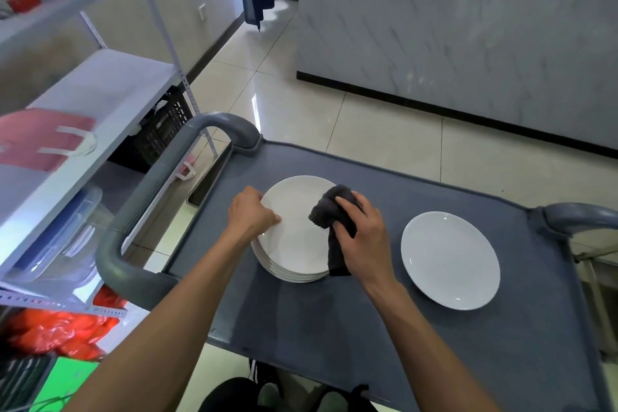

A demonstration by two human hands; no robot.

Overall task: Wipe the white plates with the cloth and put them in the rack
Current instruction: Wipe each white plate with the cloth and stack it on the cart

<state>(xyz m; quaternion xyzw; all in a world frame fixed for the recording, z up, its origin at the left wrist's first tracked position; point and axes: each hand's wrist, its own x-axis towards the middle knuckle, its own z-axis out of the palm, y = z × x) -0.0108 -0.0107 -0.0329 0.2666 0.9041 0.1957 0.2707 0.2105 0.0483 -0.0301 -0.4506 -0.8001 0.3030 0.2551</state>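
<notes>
A stack of several white plates (294,244) sits on the grey cart top (334,321). My left hand (250,214) grips the left rim of the top plate, fingers curled over its edge. My right hand (361,237) holds a dark grey cloth (334,211) bunched against the right side of that plate, with one end of the cloth hanging down over the stack's edge. A single white plate (449,259) lies flat on the cart to the right, apart from both hands.
The cart has grey handles at left (140,197) and right (575,214). A white metal shelf unit (100,87) stands at left with a pink item, a clear lidded box and orange bags. A black crate (164,130) sits on the floor beyond. A marble-look counter (468,27) is ahead.
</notes>
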